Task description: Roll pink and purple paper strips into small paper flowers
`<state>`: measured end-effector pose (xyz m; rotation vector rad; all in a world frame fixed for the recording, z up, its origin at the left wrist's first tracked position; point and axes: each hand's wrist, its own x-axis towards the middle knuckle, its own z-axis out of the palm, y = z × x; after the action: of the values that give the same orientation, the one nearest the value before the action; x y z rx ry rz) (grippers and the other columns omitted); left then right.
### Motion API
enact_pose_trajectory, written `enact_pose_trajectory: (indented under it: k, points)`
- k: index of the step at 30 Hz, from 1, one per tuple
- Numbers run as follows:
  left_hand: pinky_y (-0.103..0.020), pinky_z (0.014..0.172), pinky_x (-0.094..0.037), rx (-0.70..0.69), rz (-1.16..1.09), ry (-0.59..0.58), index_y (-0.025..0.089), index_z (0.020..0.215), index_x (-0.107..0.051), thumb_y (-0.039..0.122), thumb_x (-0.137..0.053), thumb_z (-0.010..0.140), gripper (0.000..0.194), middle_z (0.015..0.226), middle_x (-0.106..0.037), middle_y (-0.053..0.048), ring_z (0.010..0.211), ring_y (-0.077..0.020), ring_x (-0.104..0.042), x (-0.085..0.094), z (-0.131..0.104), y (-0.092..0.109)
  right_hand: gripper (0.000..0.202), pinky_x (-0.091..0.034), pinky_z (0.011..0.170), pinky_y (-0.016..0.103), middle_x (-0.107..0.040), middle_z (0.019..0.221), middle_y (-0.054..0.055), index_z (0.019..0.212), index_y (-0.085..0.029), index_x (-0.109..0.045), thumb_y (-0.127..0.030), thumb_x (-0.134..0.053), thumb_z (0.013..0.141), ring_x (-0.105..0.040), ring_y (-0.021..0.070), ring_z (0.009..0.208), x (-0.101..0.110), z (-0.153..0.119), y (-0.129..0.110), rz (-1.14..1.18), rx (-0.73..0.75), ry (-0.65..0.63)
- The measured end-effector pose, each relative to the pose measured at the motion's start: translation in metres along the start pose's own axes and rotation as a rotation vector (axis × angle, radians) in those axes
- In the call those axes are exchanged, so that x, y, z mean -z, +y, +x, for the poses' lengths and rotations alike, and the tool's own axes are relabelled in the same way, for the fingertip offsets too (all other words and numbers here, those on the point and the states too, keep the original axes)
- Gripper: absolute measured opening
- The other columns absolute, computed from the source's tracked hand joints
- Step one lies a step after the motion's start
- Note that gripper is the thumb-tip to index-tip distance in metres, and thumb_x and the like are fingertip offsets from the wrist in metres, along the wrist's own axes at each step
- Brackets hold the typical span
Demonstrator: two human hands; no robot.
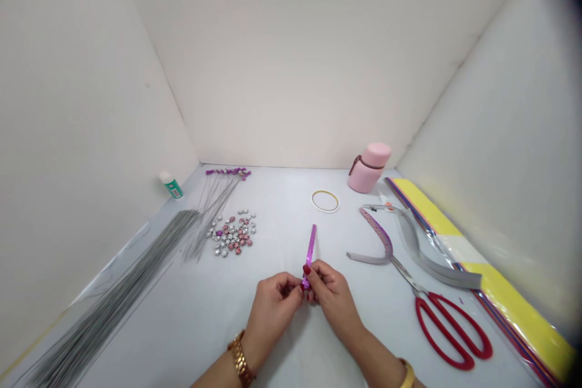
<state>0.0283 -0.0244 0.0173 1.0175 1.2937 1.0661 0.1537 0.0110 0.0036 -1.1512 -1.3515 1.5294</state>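
A shiny purple paper strip (pixel 311 245) is held between both hands near the front middle of the table, its free end pointing away from me. My left hand (pixel 277 300) pinches the folded near end with thumb and forefinger. On that same end, my right hand (pixel 331 294) closes its thumb and fingers from the right side. The fold itself is partly hidden by the fingertips. To the left lies a loose group of small folded stars (pixel 234 233), silver, pink and purple. Right of my hands are curled purple and silver strips (pixel 384 242).
Red-handled scissors (pixel 448 321), long silver strips (pixel 436 267) and yellow sheets (pixel 491 273) lie at the right. Farther back are a tape roll (pixel 313 202) and pink flask (pixel 364 177). At left: wire bundle (pixel 122 291), purple-tipped wires (pixel 227 173), green-white bottle (pixel 173 187).
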Motion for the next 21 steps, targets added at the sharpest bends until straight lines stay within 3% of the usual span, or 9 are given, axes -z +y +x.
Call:
enact_pose_trajectory:
  k: [4,10,17,21]
  points:
    - [-0.022,0.051,-0.040,0.112,-0.157,-0.111,0.010,0.067,-0.058,0.018,-0.051,0.071,0.011,0.061,-0.061,-0.006,0.051,-0.0104,-0.052,0.000,0.006,-0.005,0.027,-0.033,0.046,0.020,-0.047,0.049,-0.005,0.062,-0.017,-0.048,-0.038,-0.052,0.079,-0.044,0.0083,0.045,0.001,-0.001,0.000,0.007,0.005,-0.007]
    - [-0.020,0.052,-0.039,0.093,-0.170,-0.134,0.011,0.066,-0.059,0.015,-0.051,0.071,0.011,0.059,-0.060,-0.004,0.052,-0.0098,-0.051,0.002,0.007,-0.002,0.030,-0.031,0.043,0.019,-0.047,0.047,-0.005,0.062,-0.017,-0.046,-0.040,-0.047,0.082,-0.042,0.0074,0.042,0.000,0.002,-0.001,0.055,-0.031,-0.048]
    - [-0.018,0.057,-0.039,-0.202,0.209,-0.152,0.015,0.069,-0.063,0.012,-0.046,0.076,0.019,0.062,-0.061,0.000,0.060,-0.0108,-0.054,0.005,-0.001,0.012,0.030,-0.026,0.040,0.018,-0.041,0.043,-0.007,0.060,-0.017,-0.046,-0.039,-0.051,0.080,-0.034,0.0057,0.039,0.001,0.002,-0.002,0.039,-0.058,-0.042]
    - [-0.020,0.059,-0.042,-0.240,0.323,-0.047,0.016,0.078,-0.061,0.014,-0.046,0.078,0.015,0.070,-0.065,-0.002,0.064,-0.0128,-0.057,0.003,-0.003,0.007,0.029,-0.026,0.039,0.017,-0.040,0.043,-0.007,0.061,-0.017,-0.047,-0.040,-0.052,0.079,-0.034,0.0057,0.039,0.001,0.001,-0.001,0.015,-0.056,0.003]
